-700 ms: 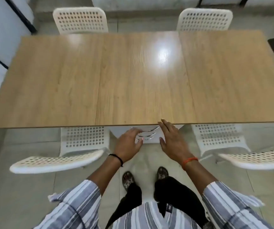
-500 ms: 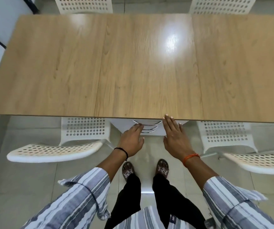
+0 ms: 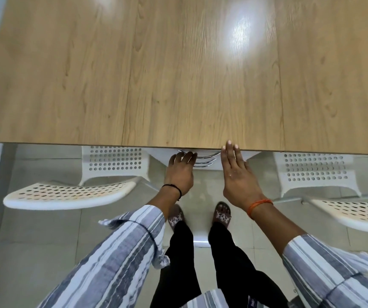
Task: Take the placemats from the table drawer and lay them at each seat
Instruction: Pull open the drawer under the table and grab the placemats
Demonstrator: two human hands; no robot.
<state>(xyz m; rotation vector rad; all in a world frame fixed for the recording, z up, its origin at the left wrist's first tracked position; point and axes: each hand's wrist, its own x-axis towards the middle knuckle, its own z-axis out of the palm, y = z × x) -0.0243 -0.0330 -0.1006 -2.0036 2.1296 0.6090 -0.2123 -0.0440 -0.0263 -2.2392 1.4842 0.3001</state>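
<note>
The table (image 3: 178, 74) top is light wood-grain laminate, smooth and glossy enough to throw back a bright glare. The drawer handles (image 3: 205, 160) are polished chrome metal bars. The chairs (image 3: 67, 194) are white perforated plastic, matt. The floor (image 3: 34, 241) is pale tile with a soft sheen. The sleeves (image 3: 116, 258) are striped woven cloth.

Your view now sits closer over the table (image 3: 178, 74), so its near edge lies lower in the picture than before and the two far chairs have dropped out of sight. Your right hand (image 3: 237, 174) has slid forward, and its straight fingertips now lie on the table's near edge rather than just short of it. Your left hand (image 3: 181, 168) has moved in under that edge, fingers curled at the drawer handles (image 3: 203, 160).
</note>
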